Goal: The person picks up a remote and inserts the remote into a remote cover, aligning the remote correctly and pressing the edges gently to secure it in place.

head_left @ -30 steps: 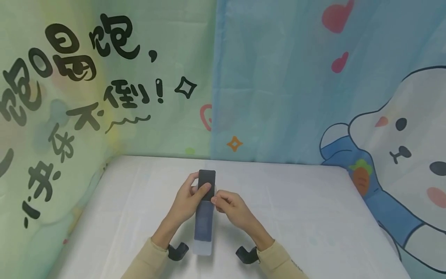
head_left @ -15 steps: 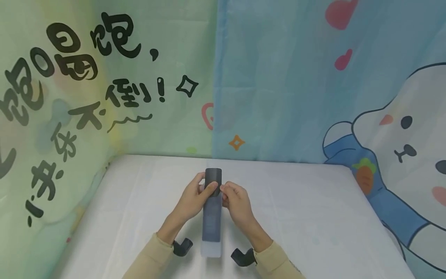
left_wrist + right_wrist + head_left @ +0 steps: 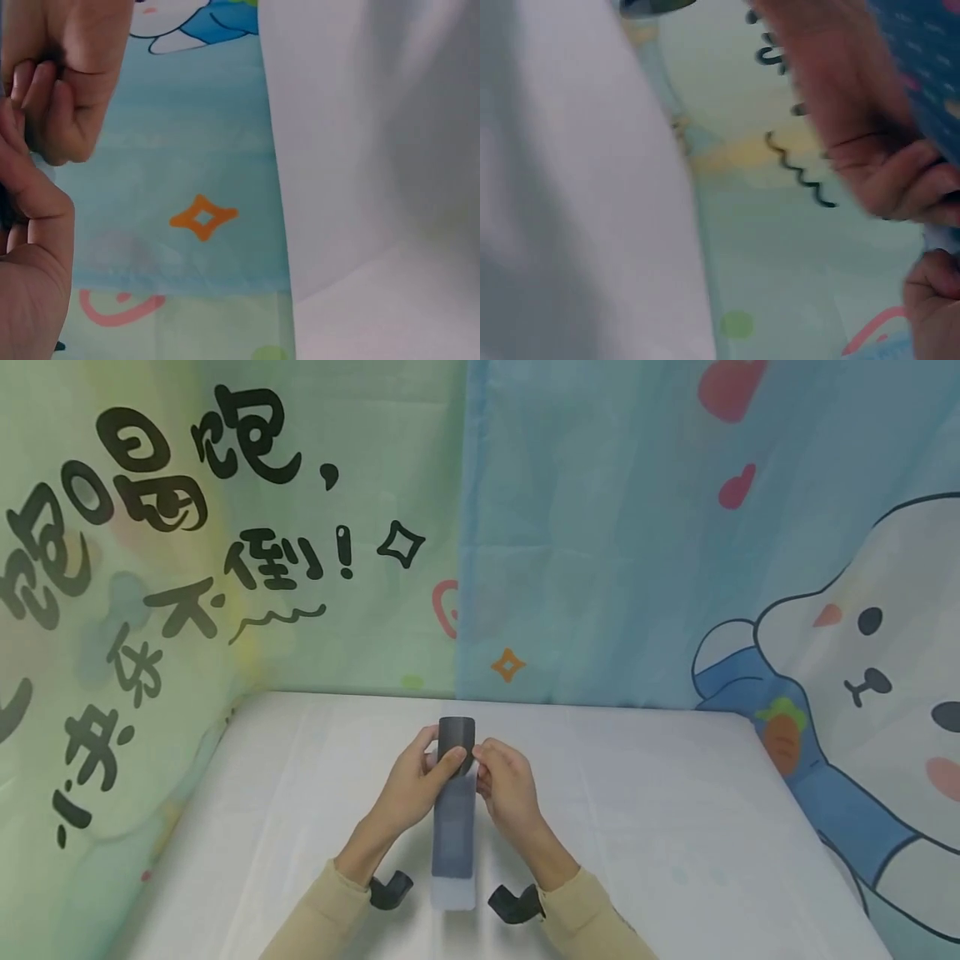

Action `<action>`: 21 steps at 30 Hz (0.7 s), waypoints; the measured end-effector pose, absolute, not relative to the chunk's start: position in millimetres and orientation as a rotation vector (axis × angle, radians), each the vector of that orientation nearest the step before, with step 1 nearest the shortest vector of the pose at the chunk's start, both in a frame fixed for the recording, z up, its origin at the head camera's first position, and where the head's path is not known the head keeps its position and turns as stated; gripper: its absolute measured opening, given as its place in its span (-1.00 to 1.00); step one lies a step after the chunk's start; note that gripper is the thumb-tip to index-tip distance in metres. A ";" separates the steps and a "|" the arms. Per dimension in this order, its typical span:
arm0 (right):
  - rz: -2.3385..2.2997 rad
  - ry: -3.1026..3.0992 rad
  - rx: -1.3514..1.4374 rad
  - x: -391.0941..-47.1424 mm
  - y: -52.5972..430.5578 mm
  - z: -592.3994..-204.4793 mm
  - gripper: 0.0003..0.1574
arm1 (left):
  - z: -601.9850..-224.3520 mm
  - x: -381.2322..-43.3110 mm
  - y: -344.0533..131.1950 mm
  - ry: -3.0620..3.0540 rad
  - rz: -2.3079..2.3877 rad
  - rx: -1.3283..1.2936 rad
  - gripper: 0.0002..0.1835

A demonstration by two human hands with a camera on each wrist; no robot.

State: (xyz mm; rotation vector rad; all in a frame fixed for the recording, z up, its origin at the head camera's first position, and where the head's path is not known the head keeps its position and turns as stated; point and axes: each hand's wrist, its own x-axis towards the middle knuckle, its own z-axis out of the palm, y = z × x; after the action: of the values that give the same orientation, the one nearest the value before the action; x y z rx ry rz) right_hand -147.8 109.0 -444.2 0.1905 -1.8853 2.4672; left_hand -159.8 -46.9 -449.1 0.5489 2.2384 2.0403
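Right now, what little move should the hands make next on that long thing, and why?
Maybe the right hand could try a gentle pull at the edge of the dark end, with the left hand holding firm. The left thumb lies across that end, and the right fingertips meet beside its edge; whether they pinch anything is too small to tell.

- The dark far part (image 3: 456,733) of your item looks smooth and mostly matt.
- Its blue-grey near part (image 3: 453,831) looks smooth, ending in translucent, plastic-like material (image 3: 453,894).
- Your sleeves (image 3: 324,906) are matt cloth; your black wrist mounts (image 3: 514,906) resemble matt plastic.
- White table cover (image 3: 675,827): smooth, faintly creased.
- Far backdrop (image 3: 585,568): printed cloth, softly rippled.
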 end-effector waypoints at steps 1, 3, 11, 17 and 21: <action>2.421 -1.927 0.231 -145.6 109.8 -445.2 -0.59 | -449.3 -158.8 -47.3 2.248 2.039 0.547 -0.48; 2.308 -2.010 0.321 -142.2 111.6 -448.5 -0.59 | -449.6 -156.9 -47.5 2.273 2.043 0.537 -0.47; 2.145 -2.192 0.550 -139.0 117.3 -456.3 -0.61 | -453.2 -151.8 -48.7 2.293 2.152 0.416 -0.51; 2.080 -2.329 0.690 -136.8 121.1 -460.8 -0.66 | -451.0 -150.3 -51.3 2.317 2.138 0.381 -0.54; 2.006 -2.369 0.881 -135.5 122.3 -463.0 -0.70 | -450.7 -151.9 -53.7 2.302 2.094 0.429 -0.46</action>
State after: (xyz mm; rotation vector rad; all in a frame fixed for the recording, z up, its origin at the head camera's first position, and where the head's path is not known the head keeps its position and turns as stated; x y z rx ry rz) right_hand -135.5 122.3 -463.0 0.8807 -2.3691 2.0057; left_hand -151.9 -53.7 -450.7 0.4294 2.3020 2.0939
